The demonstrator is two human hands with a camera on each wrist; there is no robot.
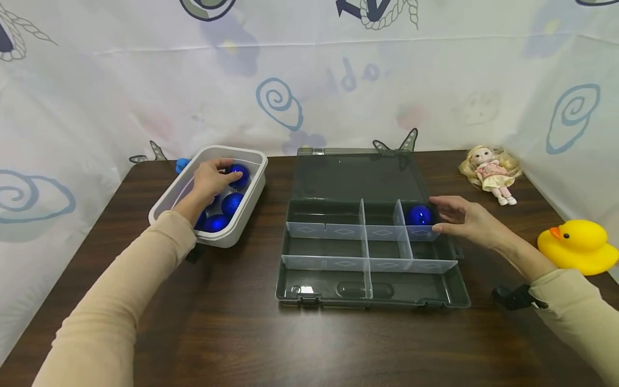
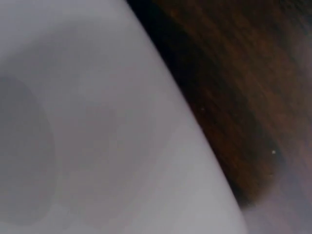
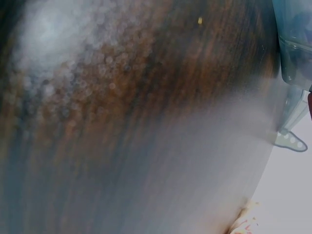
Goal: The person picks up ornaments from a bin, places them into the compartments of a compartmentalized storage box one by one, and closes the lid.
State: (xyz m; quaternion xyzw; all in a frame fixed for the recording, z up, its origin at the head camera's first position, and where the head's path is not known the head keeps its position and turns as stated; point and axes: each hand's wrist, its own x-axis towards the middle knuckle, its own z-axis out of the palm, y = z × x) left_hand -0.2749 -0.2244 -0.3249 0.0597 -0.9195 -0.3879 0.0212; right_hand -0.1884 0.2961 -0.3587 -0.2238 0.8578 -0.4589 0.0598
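Observation:
In the head view my left hand (image 1: 210, 178) reaches into a white plastic tub (image 1: 237, 236), thumb and fingers around a shiny blue ball (image 1: 239, 175). More blue balls lie in the tub, among them a textured one (image 1: 232, 203) and a smooth one (image 1: 215, 223); my hand and wrist hide part of the inside. At the right my right hand (image 1: 466, 220) is beside the divided clear grey box (image 1: 319, 279), thumb and fingers spread apart. Nearest to its fingertips, a shiny blue ball (image 1: 418, 215) sits in the upper right compartment.
Behind the compartments lies the box's opened lid (image 1: 358, 177). A doll (image 1: 492, 173) lies at the back right, and a yellow rubber duck (image 1: 577, 247) is by the right edge. Blurred tub wall (image 2: 122, 146) fills much of the left wrist view; the right wrist view shows mostly dark wooden table (image 3: 146, 97).

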